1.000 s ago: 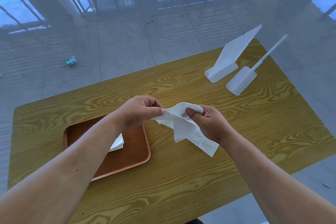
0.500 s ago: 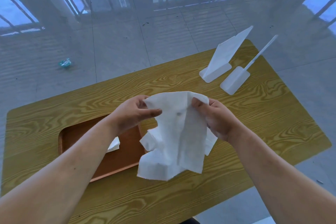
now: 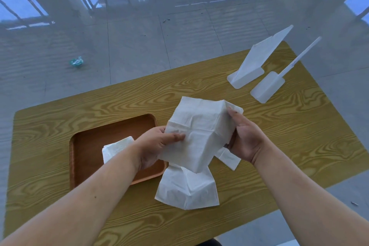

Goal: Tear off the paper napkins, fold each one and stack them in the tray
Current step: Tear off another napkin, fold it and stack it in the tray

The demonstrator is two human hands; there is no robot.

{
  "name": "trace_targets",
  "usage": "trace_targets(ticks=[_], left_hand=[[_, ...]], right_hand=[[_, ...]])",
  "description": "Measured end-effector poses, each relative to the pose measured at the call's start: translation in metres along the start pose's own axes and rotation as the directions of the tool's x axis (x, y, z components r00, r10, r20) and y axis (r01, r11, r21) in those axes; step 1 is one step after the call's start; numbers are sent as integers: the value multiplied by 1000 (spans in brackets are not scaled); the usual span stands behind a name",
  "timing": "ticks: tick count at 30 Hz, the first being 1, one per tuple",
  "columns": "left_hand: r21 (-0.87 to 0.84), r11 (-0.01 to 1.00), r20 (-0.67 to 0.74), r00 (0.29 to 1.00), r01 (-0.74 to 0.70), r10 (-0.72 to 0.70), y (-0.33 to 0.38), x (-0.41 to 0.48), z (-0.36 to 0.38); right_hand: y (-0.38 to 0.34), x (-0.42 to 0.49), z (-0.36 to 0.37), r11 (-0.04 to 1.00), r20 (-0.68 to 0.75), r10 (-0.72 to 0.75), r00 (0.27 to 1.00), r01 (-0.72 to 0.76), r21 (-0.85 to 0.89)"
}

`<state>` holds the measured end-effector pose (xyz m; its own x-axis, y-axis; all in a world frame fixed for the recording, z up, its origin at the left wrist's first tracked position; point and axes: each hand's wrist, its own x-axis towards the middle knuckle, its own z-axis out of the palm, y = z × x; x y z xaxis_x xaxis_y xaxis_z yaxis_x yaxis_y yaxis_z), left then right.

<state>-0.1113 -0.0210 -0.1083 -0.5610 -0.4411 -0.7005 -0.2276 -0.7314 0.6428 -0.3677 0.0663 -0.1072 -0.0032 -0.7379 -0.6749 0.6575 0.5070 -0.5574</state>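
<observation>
A white paper napkin (image 3: 197, 136) is spread open in the air above the wooden table (image 3: 279, 146). My left hand (image 3: 157, 146) pinches its left edge, thumb on top. At the right edge my right hand (image 3: 245, 138) grips it near the upper corner. The napkin's lower part (image 3: 187, 187) hangs down and touches the table. A brown tray (image 3: 87, 146) lies to the left, under my left wrist. A folded white napkin (image 3: 115, 148) rests inside it, partly hidden by my forearm.
Two white plastic stands sit at the table's far right: a slanted holder (image 3: 253, 66) and a flat base with a thin stick (image 3: 269, 86). A small green scrap (image 3: 76, 62) lies on the tiled floor beyond the table.
The napkin went from bunched between my hands to fully spread. My hands moved apart, and the left one lowered toward the tray.
</observation>
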Motion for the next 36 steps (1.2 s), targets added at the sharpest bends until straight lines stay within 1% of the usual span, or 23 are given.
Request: trace_targets(ticks=[3, 6, 10, 13, 16, 18, 21, 24, 27, 30, 33, 36], left_hand=[[-73, 995, -84, 995, -68, 62, -1, -1, -3], [-82, 988, -135, 984, -129, 117, 0, -5, -8], [-71, 981, -181, 969, -183, 168, 3, -16, -24], [-59, 979, -250, 952, -197, 177, 6, -26, -36], [11, 976, -303, 930, -217, 210, 12, -35, -43], [70, 970, -334, 911, -232, 241, 16, -41, -45], [181, 940, -378, 862, -289, 338, 20, -50, -48], [250, 911, -422, 811, -326, 406, 23, -57, -56], [345, 889, -423, 796, -301, 434, 25, -64, -70], [412, 859, -389, 794, -303, 467, 34, -76, -83], [496, 811, -362, 775, -310, 518, 46, -87, -91], [563, 762, -359, 737, -319, 573, 56, -96, -92]], right_hand=[[10, 0, 7, 999, 72, 28, 997, -26, -37], [22, 3, 22, 993, 107, 65, 992, -54, -101], [25, 8, 37, 987, 61, 41, 997, -31, -157], [20, 9, 49, 981, 0, -44, 999, 44, -188], [16, 12, 59, 952, -95, -135, 986, 103, -287], [14, 14, 68, 909, -111, -211, 971, 153, -387], [9, 14, 84, 825, -69, -311, 948, 234, -514], [2, 13, 96, 721, -36, -381, 924, 273, -637], [-5, 9, 108, 677, 9, -400, 917, 302, -672], [-13, 2, 120, 604, 60, -422, 905, 330, -725], [-19, -5, 133, 491, 124, -451, 884, 362, -793], [-22, -11, 146, 365, 176, -496, 851, 388, -846]])
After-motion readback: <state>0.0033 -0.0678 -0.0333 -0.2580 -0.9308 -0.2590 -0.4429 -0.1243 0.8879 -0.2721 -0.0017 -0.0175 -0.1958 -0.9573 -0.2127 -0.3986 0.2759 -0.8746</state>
